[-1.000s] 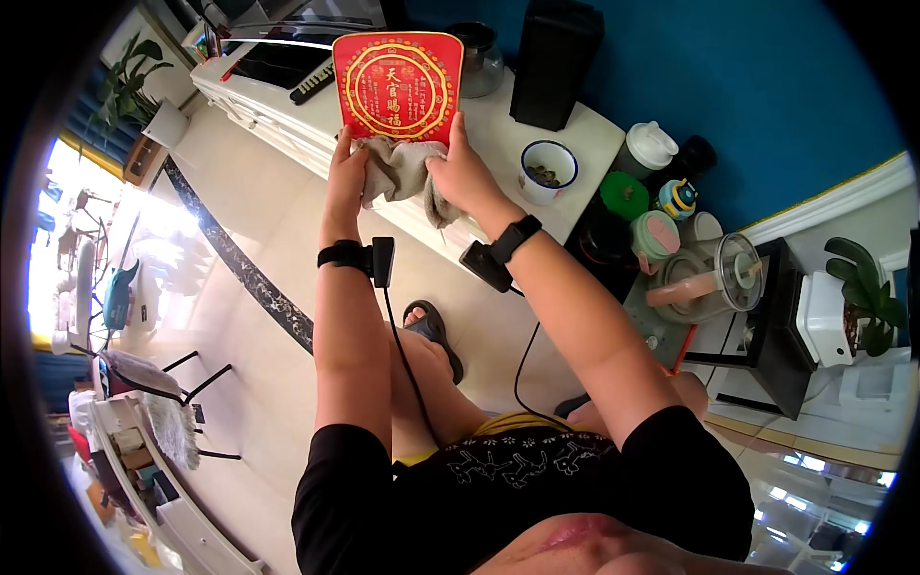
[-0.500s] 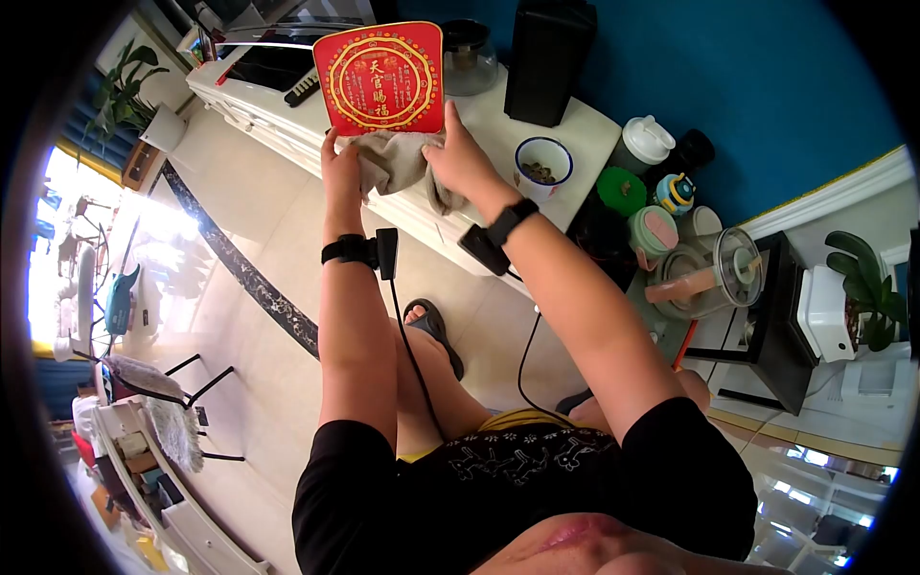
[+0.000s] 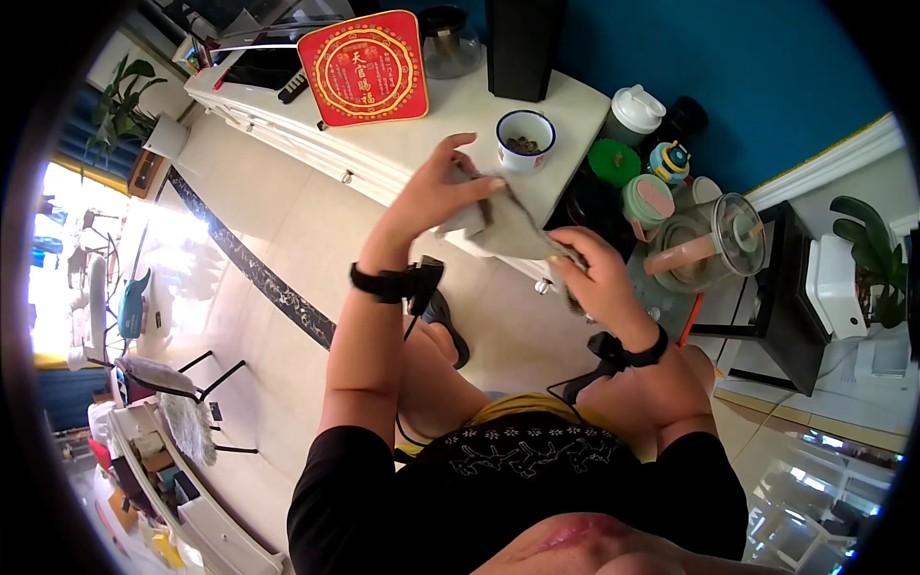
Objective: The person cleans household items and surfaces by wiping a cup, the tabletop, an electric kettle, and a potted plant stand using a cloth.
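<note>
Head view: both hands, left hand (image 3: 436, 192) and right hand (image 3: 596, 278), gripping grey cloth (image 3: 508, 225) (red plaque (image 3: 364, 69) lettering unreadable).

black short-sleeved shirt (image 3: 517, 479) with white print; black wristbands (image 3: 383, 284) carrying small boxes, cables trailing; dark sandal (image 3: 448, 331).

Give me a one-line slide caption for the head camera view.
Both hands, left hand and right hand, stretch a grey cloth before a white cabinet bearing a red plaque.

Gold Chinese characters, 天官賜福, are printed down the middle of the red plaque (image 3: 363, 68) at the far left of the desk (image 3: 450, 125). The smaller characters beside them cannot be read.
</note>
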A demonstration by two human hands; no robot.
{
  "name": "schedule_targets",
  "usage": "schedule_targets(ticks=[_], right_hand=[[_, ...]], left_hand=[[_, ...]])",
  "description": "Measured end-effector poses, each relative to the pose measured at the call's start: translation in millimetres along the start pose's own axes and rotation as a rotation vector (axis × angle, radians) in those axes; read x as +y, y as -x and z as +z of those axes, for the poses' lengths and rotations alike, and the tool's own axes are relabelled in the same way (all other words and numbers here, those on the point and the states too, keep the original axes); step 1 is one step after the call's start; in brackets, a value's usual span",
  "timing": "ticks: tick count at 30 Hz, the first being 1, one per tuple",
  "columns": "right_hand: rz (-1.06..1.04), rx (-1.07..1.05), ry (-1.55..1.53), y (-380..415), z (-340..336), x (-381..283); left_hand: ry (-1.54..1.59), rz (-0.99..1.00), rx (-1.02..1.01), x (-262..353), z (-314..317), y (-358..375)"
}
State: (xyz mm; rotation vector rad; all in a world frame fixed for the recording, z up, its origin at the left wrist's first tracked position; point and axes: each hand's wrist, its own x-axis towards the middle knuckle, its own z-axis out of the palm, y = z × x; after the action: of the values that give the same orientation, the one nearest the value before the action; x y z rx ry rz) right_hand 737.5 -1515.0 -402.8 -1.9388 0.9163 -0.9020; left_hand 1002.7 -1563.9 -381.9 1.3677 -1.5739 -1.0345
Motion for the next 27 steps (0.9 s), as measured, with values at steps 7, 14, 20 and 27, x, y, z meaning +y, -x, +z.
schedule_targets(ticks=[7,14,20,27], right_hand=[[0.085,0.154,-0.075,21.4,-16.6,14.4],[0.038,0.131,-0.017,33.5,-24.3,18.9],[0.005,0.101,0.190,45.9,-43.5,29.8],[0.255,0.255,-0.470,62.4,-77.8,13.2]], left_hand=[[-0.378,0.022,0.438,-5.9,68.2,-34.0],[-0.260,0.045,0.438,-19.4,67.7,-53.7],[-0.278,0.028,0.464,18.5,62.2,-3.2],[-0.138,0.345,0.219,22.1,79.3,52.3]])
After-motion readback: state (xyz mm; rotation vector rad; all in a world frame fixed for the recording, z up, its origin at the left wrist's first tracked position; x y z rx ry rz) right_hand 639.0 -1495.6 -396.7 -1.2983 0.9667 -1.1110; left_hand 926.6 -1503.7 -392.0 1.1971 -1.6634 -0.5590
